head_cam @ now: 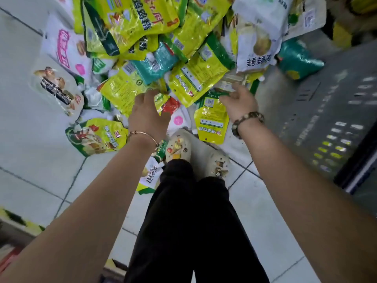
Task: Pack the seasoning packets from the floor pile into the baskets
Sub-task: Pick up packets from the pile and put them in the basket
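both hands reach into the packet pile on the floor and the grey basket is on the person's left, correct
Not quite. The head view shows the grey basket on the person's right, not left. The left hand and right hand do reach into the packet pile.

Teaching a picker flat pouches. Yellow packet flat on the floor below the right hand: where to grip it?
Probably pinch the yellow packet at its near edge, by the hang hole, from the person's side: that end lies free on the floor; the far end sits under the right hand.
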{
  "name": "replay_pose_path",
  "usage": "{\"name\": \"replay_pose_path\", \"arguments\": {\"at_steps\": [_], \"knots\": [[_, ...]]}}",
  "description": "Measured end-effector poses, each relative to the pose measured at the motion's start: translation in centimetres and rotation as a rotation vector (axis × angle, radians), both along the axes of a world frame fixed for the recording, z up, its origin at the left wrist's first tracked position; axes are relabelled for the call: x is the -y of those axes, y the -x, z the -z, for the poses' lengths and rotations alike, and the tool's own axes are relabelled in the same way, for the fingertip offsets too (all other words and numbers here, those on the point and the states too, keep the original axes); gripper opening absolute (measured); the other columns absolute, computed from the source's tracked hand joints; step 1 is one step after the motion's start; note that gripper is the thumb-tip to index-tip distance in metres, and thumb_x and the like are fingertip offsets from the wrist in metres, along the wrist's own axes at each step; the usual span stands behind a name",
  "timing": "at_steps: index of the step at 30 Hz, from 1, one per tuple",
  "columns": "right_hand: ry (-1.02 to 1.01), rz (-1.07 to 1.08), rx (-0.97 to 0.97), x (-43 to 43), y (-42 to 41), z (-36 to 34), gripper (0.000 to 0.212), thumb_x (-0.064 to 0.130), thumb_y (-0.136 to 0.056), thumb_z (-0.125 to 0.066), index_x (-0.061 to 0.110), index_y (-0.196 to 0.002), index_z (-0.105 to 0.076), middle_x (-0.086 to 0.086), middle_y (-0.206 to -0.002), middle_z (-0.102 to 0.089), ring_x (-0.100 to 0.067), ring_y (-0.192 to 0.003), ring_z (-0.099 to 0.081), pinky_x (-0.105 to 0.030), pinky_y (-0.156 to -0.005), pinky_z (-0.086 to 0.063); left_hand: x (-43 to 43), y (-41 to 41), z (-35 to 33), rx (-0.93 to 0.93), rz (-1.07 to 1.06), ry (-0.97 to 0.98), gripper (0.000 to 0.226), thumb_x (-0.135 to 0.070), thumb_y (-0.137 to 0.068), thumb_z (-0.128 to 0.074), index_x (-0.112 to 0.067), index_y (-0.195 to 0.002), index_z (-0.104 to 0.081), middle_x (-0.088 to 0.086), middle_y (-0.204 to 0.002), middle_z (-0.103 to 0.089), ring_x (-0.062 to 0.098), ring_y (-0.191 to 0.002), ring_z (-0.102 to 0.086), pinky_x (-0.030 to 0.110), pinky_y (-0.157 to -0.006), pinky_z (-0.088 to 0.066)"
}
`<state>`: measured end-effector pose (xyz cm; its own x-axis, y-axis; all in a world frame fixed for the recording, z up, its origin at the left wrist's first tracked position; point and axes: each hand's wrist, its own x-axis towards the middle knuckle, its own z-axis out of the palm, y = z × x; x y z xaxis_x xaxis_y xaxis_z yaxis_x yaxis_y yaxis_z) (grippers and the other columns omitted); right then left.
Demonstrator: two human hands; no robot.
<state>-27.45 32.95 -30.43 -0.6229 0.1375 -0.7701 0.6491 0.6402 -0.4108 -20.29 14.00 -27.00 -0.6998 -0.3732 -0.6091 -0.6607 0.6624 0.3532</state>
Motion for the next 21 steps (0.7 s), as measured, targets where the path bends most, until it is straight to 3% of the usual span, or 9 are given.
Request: {"name": "replay_pose_path", "arguments": {"at_steps": [2, 4, 6, 10, 12, 15, 17, 21], "knots": [[0.028, 0.018, 0.010, 1.1, 0.2, 3.4, 0.049, 0.026, -0.083, -0.061, 0.018, -0.131, -0.050, 0.000, -0.117, -0.058, -0.020, -0.108, -0.055, -0.026, -0.090, -0.043, 0.7, -0.7, 2.8, 0.023, -0.024, 0.025, 0.057, -0.022, -0.085, -0.062, -0.017, -0.138, -0.039, 0.012, -0.140, -0.036, 0.032, -0.124, -0.043, 0.041, -0.097, -0.038], [0.033, 0.012, 0.017, 2.0, 0.4, 6.5, 0.044, 0.026, -0.082, -0.062, 0.016, -0.124, -0.054, 0.002, -0.100, -0.052, -0.015, -0.092, -0.051, -0.019, -0.072, -0.039, 1.3, -1.4, 5.5, 0.034, -0.068, 0.044, 0.059, -0.024, -0.085, -0.063, -0.016, -0.138, -0.039, 0.012, -0.140, -0.037, 0.032, -0.124, -0.043, 0.039, -0.098, -0.036], [0.017, -0.009, 0.050, 2.5, 0.6, 9.2, 0.040, 0.029, -0.082, -0.062, 0.014, -0.118, -0.057, 0.001, -0.095, -0.050, -0.013, -0.084, -0.048, -0.020, -0.058, -0.034, 2.0, -2.2, 8.1, 0.039, -0.133, 0.059, 0.059, -0.025, -0.085, -0.064, -0.015, -0.137, -0.040, 0.013, -0.139, -0.038, 0.030, -0.124, -0.043, 0.036, -0.098, -0.036], [0.016, 0.087, 0.087, 3.0, 1.3, 13.5, 0.028, 0.028, -0.080, -0.064, 0.006, -0.099, -0.065, -0.006, -0.083, -0.058, -0.021, -0.067, -0.053, -0.024, -0.063, -0.037, 4.2, -2.9, 13.3, 0.022, -0.315, 0.096, 0.060, -0.028, -0.083, -0.066, -0.014, -0.136, -0.042, 0.014, -0.139, -0.042, 0.028, -0.123, -0.046, 0.032, -0.096, -0.036], [0.024, 0.143, 0.127, 3.4, 1.7, 15.2, 0.034, 0.035, -0.080, -0.064, 0.009, -0.101, -0.062, -0.005, -0.095, -0.061, -0.023, -0.082, -0.059, -0.028, -0.070, -0.043, 5.5, -3.0, 15.7, 0.018, -0.422, 0.129, 0.061, -0.031, -0.082, -0.067, -0.013, -0.136, -0.042, 0.014, -0.137, -0.044, 0.028, -0.121, -0.047, 0.033, -0.095, -0.037], [0.124, 0.354, 0.133, 4.4, 2.4, 17.8, 0.076, 0.047, -0.073, -0.070, 0.011, -0.134, -0.044, -0.007, -0.135, -0.050, -0.028, -0.119, -0.053, -0.043, -0.097, -0.045, 7.3, -2.9, 18.8, -0.009, -0.572, 0.182, 0.064, -0.034, -0.080, -0.069, -0.011, -0.134, -0.043, 0.016, -0.133, -0.047, 0.029, -0.119, -0.048, 0.033, -0.094, -0.038], [0.137, 0.478, 0.082, 5.2, 3.0, 19.2, 0.095, 0.055, -0.067, -0.073, 0.015, -0.142, -0.033, -0.008, -0.145, -0.040, -0.030, -0.127, -0.045, -0.046, -0.102, -0.040, 8.2, -2.9, 20.3, -0.071, -0.676, 0.203, 0.068, -0.035, -0.078, -0.071, -0.009, -0.133, -0.041, 0.015, -0.134, -0.046, 0.026, -0.120, -0.046, 0.030, -0.093, -0.035], [0.080, 0.597, -0.004, 6.3, 3.2, 21.3, 0.098, 0.060, -0.066, -0.072, 0.013, -0.143, -0.034, -0.007, -0.147, -0.038, -0.027, -0.130, -0.041, -0.038, -0.102, -0.036, 9.2, -3.2, 22.6, -0.235, -0.909, 0.093, 0.086, -0.037, -0.075, -0.075, -0.007, -0.140, -0.029, 0.011, -0.144, -0.036, 0.020, -0.128, -0.039, 0.021, -0.096, -0.030]]}}
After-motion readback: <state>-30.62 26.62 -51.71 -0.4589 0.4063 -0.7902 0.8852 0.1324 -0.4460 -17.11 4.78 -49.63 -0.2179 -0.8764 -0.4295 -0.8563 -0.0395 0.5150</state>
